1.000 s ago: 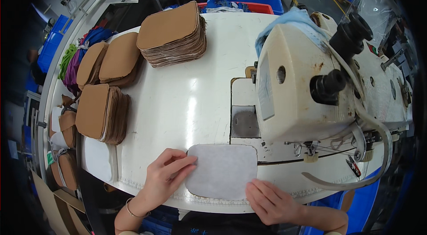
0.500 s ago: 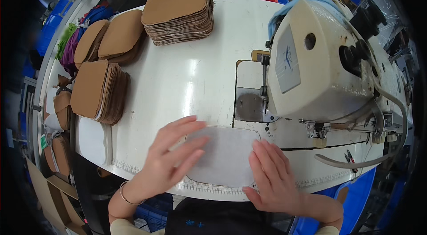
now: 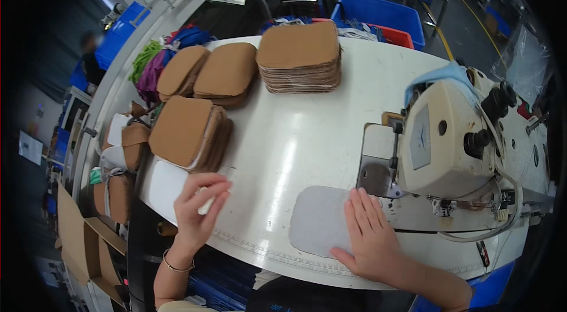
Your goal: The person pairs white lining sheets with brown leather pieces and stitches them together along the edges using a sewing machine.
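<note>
A pale grey rounded-rectangle piece (image 3: 316, 223) lies flat near the table's front edge, left of the white sewing machine (image 3: 440, 141). My right hand (image 3: 372, 235) rests on its right part, fingers straight and side by side. My left hand (image 3: 201, 211) is raised to the left of that piece with fingers curled round a small pale object (image 3: 207, 204), too hidden to identify. Just beyond it lie white pieces (image 3: 165, 188) and a stack of tan rounded pieces (image 3: 177, 129).
More tan stacks (image 3: 298, 46) and coloured cloth bundles (image 3: 150, 70) line the white table's (image 3: 283, 152) back and left. Red-handled snips (image 3: 483, 253) lie at the front right. An open carton (image 3: 77, 235), blue bins (image 3: 375, 14) and a person (image 3: 91, 58) are beyond the table.
My left hand has left the pale piece, moved left and closed round a small pale object. My right hand has slid up onto the piece. The view has shifted.
</note>
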`<state>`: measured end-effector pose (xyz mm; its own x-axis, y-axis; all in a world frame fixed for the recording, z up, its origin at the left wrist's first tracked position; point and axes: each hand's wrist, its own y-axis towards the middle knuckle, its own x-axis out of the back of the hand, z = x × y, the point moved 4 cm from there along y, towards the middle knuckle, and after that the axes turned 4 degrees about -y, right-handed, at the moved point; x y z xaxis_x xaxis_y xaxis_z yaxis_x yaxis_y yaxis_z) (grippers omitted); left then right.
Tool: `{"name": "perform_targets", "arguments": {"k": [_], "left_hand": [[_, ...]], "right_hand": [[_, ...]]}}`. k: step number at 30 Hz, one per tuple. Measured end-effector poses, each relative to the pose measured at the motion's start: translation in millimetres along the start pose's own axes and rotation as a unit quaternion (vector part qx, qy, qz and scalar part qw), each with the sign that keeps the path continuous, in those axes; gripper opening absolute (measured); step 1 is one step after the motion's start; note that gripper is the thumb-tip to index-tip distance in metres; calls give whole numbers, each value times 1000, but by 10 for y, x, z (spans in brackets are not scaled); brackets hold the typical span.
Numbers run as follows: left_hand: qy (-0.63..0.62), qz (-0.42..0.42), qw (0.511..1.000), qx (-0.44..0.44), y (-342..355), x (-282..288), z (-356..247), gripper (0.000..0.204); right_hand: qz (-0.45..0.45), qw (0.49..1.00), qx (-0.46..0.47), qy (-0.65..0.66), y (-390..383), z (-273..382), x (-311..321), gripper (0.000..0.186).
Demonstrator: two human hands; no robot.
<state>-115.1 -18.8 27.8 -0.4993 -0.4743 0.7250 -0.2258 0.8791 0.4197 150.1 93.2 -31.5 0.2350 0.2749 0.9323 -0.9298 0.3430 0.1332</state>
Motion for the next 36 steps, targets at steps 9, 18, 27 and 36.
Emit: {"name": "perform_targets", "arguments": {"k": [9, 18, 27, 36], "left_hand": [[156, -22, 987, -3, 210, 591, 352, 22], [308, -16, 948, -82, 243, 489, 254, 18], [-32, -88, 988, 124, 289, 697, 672, 13], [49, 179, 933, -308, -274, -423, -982, 27]], "right_hand": [[-71, 997, -4, 41, -118, -42, 26, 91], [-90, 996, 22, 15, -131, -7, 39, 86], [-119, 990, 62, 39, -101, 21, 150, 82], [32, 444, -219, 868, 87, 482, -348, 39]]}}
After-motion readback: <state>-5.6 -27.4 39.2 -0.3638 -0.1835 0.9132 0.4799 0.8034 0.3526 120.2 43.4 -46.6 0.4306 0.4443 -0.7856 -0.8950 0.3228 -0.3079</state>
